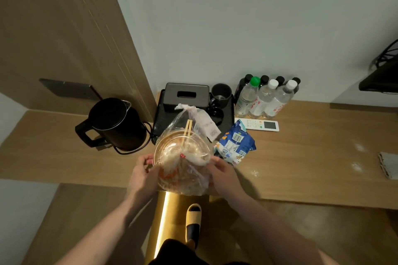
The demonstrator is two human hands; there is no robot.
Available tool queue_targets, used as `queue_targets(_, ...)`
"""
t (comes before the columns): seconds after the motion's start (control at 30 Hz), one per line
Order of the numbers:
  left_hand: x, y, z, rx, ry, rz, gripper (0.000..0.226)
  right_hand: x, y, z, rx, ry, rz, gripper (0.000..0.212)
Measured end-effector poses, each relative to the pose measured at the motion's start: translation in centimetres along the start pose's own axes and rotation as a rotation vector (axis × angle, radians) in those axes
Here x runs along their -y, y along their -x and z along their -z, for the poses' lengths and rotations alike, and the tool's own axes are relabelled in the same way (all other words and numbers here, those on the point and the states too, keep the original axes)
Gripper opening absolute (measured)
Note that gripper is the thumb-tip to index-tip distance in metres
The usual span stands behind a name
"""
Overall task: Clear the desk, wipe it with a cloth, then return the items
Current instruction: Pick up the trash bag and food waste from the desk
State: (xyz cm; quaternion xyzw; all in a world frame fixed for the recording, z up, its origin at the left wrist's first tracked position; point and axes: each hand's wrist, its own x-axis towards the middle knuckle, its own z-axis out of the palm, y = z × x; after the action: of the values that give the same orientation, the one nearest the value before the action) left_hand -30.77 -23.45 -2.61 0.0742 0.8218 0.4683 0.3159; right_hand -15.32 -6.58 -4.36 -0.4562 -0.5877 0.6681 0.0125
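Wood-grain bench (301, 157) runs along a pale wall, a tan panel rising at its far left. On it stand a black kettle (114, 123), a dark tray (159, 122) with tissue box (186, 97) and mug (221, 92), water bottles (265, 99), a remote (257, 124) and a blue snack packet (234, 144). At the near edge, the left hand (143, 175) and right hand (224, 173) curl round a bagged takeaway bowl (183, 161); the bag's knot points far, and the chopsticks (186, 133) run near to far.
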Motion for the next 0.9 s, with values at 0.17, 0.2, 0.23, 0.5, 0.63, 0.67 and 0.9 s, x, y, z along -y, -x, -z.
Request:
queue_targets(0.17,-3.8,4.3,-2.5,-0.005,-0.045,-0.150,0.025,0.0,4.4,4.8,-0.002,-0.160,0.063,0.029)
queue_targets(0.2,-4.5,5.5,-3.7,-0.001,-0.056,-0.187,0.024,-0.2,5.6,6.2,-0.009,-0.228,0.040,0.029)
queue_targets(0.23,-5.1,6.6,-4.9,0.006,-0.063,-0.221,0.023,-0.6,6.9,7.7,-0.012,-0.284,0.039,0.030)
queue_targets(0.5,-7.5,17.8,-18.2,0.200,-0.077,-0.363,0.021,-7.6,19.4,21.9,-0.227,-0.263,0.112,0.030)
queue_targets(0.63,-8.1,23.8,-26.0,0.314,-0.109,-0.407,0.022,-12.2,25.8,28.8,-0.386,-0.268,0.122,0.038)
queue_targets(0.67,-8.4,25.3,-27.9,0.345,-0.124,-0.417,0.022,-13.3,27.4,30.4,-0.424,-0.277,0.122,0.037)
queue_targets(0.9,-10.4,33.5,-40.3,0.559,-0.206,-0.462,0.020,-19.8,35.6,40.5,-0.624,-0.420,0.091,0.027)
